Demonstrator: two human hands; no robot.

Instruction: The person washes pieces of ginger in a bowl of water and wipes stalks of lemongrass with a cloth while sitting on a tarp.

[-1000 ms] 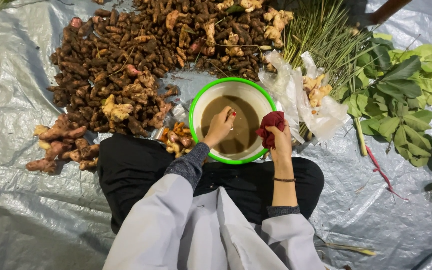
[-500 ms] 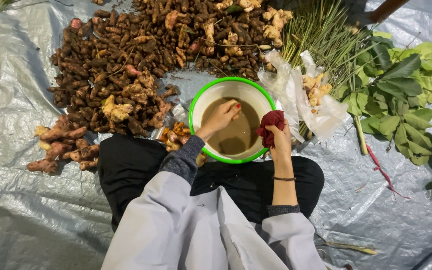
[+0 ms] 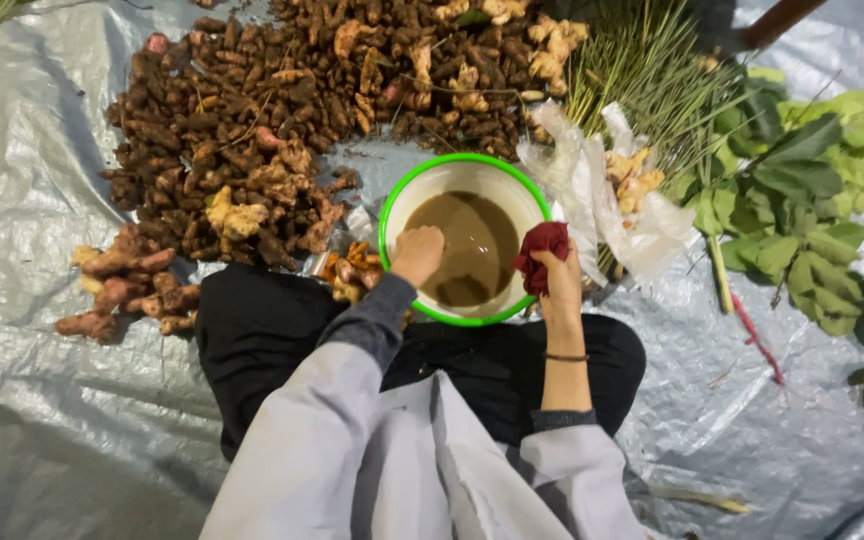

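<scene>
- Since half a second ago, the left hand (image 3: 418,254) has curled from flat, spread fingers into a loose fist at the near left inside wall of the basin (image 3: 404,200); the right hand and the cloth have stayed at the same place.
- Now the left hand is closed, with knuckles up, and it touches the edge of the muddy brown water (image 3: 472,245). I cannot tell if something is inside this fist.
- The right hand (image 3: 560,285) grips a dark red cloth (image 3: 540,252), bunched between the fingers, at the right rim of the basin, just above the water.
- The basin is white with a green rim and stands directly in front of both hands, on a grey plastic sheet (image 3: 32,200).
- Beyond the left hand lies a big heap of brown roots (image 3: 252,130); some pale orange pieces (image 3: 350,272) lie just beside its wrist.
- To the right of the right hand is a clear plastic bag (image 3: 607,195) with pale roots, and farther right are green leaves (image 3: 802,200).
</scene>
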